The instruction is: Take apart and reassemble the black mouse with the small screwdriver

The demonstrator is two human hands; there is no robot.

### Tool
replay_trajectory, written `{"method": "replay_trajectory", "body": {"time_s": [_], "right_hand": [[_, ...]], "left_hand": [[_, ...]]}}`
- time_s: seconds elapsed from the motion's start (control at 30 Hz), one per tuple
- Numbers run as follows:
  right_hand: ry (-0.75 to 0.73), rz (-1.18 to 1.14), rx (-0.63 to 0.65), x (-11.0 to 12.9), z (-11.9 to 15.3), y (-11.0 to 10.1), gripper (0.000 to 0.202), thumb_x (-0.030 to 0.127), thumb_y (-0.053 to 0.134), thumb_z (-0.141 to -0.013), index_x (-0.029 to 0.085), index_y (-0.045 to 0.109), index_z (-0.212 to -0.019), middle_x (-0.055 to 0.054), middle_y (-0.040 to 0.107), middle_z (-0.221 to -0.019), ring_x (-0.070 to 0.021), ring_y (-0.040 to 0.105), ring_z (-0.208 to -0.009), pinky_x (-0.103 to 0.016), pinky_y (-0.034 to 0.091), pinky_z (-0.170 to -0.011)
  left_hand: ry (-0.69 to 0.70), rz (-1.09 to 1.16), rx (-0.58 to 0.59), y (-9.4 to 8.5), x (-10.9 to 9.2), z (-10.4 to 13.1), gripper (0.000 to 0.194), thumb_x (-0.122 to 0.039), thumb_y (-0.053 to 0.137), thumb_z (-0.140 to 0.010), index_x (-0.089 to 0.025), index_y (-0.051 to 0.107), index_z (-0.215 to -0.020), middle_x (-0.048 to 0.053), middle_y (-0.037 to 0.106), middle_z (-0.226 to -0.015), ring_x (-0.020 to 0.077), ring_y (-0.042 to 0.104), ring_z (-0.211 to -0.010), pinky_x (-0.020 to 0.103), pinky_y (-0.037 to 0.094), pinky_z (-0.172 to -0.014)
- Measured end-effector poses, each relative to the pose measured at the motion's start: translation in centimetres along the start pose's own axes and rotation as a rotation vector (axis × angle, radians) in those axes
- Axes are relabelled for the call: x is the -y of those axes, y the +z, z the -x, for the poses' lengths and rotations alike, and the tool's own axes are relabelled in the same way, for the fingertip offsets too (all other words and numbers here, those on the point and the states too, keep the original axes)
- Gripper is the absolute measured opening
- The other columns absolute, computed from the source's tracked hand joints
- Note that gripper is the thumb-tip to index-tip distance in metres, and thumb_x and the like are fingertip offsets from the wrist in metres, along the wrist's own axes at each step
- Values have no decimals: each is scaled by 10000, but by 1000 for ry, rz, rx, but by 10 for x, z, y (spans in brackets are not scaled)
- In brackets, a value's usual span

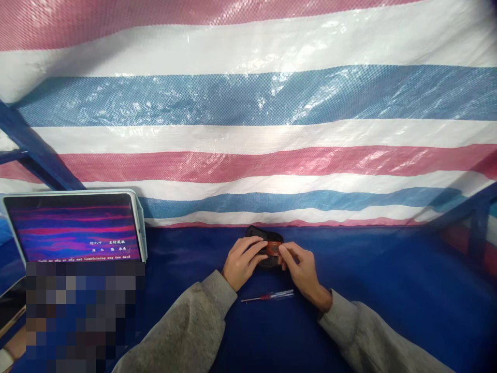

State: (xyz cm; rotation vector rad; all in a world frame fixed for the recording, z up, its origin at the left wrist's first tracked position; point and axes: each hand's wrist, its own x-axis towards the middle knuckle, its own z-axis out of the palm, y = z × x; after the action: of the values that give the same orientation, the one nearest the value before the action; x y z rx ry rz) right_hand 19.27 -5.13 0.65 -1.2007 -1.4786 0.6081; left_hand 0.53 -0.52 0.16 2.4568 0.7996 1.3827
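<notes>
Near the back edge of the blue table lies a black object (256,231) with a rounded outline, partly covered by both hands. A small reddish-brown piece (274,248) shows over it, between my fingertips. My left hand (244,260) rests at its left side, with bent fingers on the black object and the piece's left end. My right hand (302,267) pinches the right end of the reddish-brown piece between thumb and fingers. Just in front of the hands, a screwdriver (267,297) with a clear handle lies on the table, its tip pointing left.
A tablet (73,228) in a light case stands at the left, showing a picture with text. Part of a person's hand (17,342) and a dark phone (13,305) show at the lower left. A striped sheet (248,140) hangs behind the blue table (373,290).
</notes>
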Motion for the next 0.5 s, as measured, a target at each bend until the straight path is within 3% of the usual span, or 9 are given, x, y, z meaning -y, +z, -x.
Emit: {"method": "replay_trajectory", "body": {"time_s": [0.17, 0.37, 0.5], "right_hand": [[0, 53, -111, -4, 0, -3, 257, 330, 433, -949, 191, 642, -893, 42, 526, -579, -94, 472, -462, -238, 395, -497], [9, 45, -73, -5, -1, -2, 267, 334, 434, -945, 189, 649, -883, 35, 534, -599, -97, 482, -473, -238, 398, -500], [-5, 60, -65, -3, -1, -2, 265, 325, 435, -946, 189, 650, -876, 32, 535, -597, -99, 487, -483, -239, 409, -512]], "left_hand": [[48, -104, 62, -6, 0, 2, 207, -241, 547, -931, -172, 622, -1111, 100, 684, -1019, 233, 624, -907, 381, 472, -768], [27, -192, 204, -6, -2, 3, 173, -189, 529, -894, -161, 628, -1033, 95, 690, -921, 234, 622, -835, 390, 440, -732], [20, -191, 213, -5, -2, 3, 184, -173, 527, -882, -164, 624, -1038, 93, 688, -922, 235, 629, -847, 401, 442, -759]]}}
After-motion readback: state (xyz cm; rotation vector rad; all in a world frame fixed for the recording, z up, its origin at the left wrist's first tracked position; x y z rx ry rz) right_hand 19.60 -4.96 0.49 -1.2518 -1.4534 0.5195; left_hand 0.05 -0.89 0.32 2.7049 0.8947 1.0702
